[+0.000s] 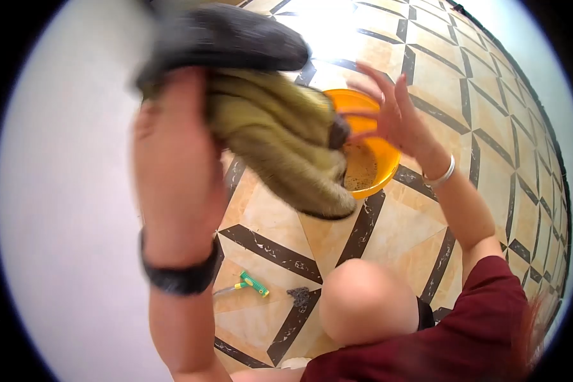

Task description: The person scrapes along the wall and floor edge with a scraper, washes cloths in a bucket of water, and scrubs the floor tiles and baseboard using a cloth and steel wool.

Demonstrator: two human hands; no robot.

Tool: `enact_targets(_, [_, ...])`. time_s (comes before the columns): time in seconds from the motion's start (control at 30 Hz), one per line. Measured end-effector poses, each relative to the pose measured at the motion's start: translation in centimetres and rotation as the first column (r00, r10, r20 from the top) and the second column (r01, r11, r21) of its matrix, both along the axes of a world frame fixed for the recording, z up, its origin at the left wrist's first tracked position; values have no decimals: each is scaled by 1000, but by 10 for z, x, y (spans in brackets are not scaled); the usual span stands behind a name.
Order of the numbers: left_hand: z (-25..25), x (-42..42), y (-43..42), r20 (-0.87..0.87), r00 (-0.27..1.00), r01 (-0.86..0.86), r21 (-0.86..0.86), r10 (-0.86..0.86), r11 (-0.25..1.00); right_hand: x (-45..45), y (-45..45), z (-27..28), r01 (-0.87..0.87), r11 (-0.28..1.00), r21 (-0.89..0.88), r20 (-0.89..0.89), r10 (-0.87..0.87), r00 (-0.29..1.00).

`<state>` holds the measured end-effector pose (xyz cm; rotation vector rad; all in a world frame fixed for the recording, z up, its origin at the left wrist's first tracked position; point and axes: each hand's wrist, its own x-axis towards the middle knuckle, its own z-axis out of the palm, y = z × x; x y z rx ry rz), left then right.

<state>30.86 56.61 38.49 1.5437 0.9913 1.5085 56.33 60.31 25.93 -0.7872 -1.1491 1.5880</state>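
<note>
My left hand (179, 159) is raised beside the wall, wrapped round an olive-green cloth (274, 127) with dark edging. Most of its fingers are hidden. A dark grey, rounded piece (235, 38) lies along the top of the cloth, smeared by motion; whether the two are joined I cannot tell. The cloth hangs out to the right, partly in front of an orange basin (385, 159) with murky, speckled water. Over the basin, my right hand (398, 121) has its fingers spread, their tips near the dark end of the cloth. Contact there is unclear.
On the patterned tile floor below lie a screwdriver (254, 284) with a green and yellow handle and a clump of grey fluff (299, 296). A pale wall (70, 191) rises close on the left. My bent knee (363, 302) sticks out at the bottom.
</note>
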Motion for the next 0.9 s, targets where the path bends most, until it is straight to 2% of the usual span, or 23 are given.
enact_targets(0.03, [-18, 13, 17, 42, 998, 60, -84, -56, 995, 8, 14, 5, -54, 980, 193, 38, 47, 998])
enact_targets(0.07, [-36, 25, 32, -32, 993, 113, -87, -116, 990, 14, 30, 3, -171, 898, 405, 335, 28, 942])
enact_targets(0.1, [-54, 36, 48, -105, 979, 167, -90, -176, 982, 22, 43, -6, -292, 860, 418, 742, -139, 656])
enact_targets(0.13, [-71, 47, 59, -302, 927, 225, -25, -222, 974, 10, 45, 21, -296, 955, -7, 950, 99, 296])
enact_targets(0.17, [-90, 52, 68, -589, 789, 185, -40, -172, 982, 18, 58, -19, -325, 940, 100, 857, 85, 508])
enact_targets(0.2, [-109, 54, 75, -816, 566, 141, -41, -115, 989, 22, 72, -48, -374, 925, 67, 922, 86, 378])
enact_targets(0.23, [-127, 55, 75, -792, 594, 134, -76, -142, 988, 26, 85, -79, -460, 886, 46, 951, 102, 292])
enact_targets(0.3, [-162, 56, 67, -737, 649, 119, -148, -190, 982, 14, 88, -95, -502, 864, 28, 978, 80, 191])
enact_targets(0.33, [-184, 55, 63, -746, 658, 116, -32, -101, 993, 10, 101, -121, -507, 862, 10, 985, 78, 152])
enact_targets(0.4, [-215, 52, 53, -743, 665, 115, 203, 76, 972, 11, 136, -203, -503, 864, 24, 993, -78, -86])
enact_targets(0.43, [-216, 52, 43, -806, 588, 174, 211, 70, 962, 9, 149, -225, -502, 864, 38, 966, -160, -202])
enact_targets(0.5, [-219, 51, 23, -915, 401, 256, 157, 43, 954, -18, 120, -208, -542, 830, -133, 936, -74, -343])
enact_targets(0.53, [-220, 49, 15, -956, 293, 268, 98, 16, 958, -28, 110, -237, -552, 769, -323, 906, 81, -416])
enact_targets(0.57, [-222, 49, 12, -982, 186, 268, 34, -17, 963, -32, 96, -247, -563, 749, -349, 913, 137, -383])
enact_targets(0.6, [-225, 49, 13, -967, 252, 253, 100, 34, 962, -27, 105, -275, -665, 578, -474, 878, 253, -405])
enact_targets(0.67, [-231, 51, 9, -915, 385, 208, 216, 123, 954, -25, 107, -209, -582, 534, -613, 775, 262, -575])
enact_targets(0.77, [-233, 54, 6, -926, 353, 144, 195, 134, 970, -2, 133, -270, -381, 775, -504, 753, 178, -634])
enact_targets(0.87, [-238, 53, 4, -907, 387, 127, 232, 167, 964, -5, 126, -241, -475, 631, -613, 777, 373, -507])
enact_targets(0.9, [-238, 53, 4, -906, 394, 123, 219, 155, 968, -6, 121, -236, -441, 641, -628, 739, 313, -597])
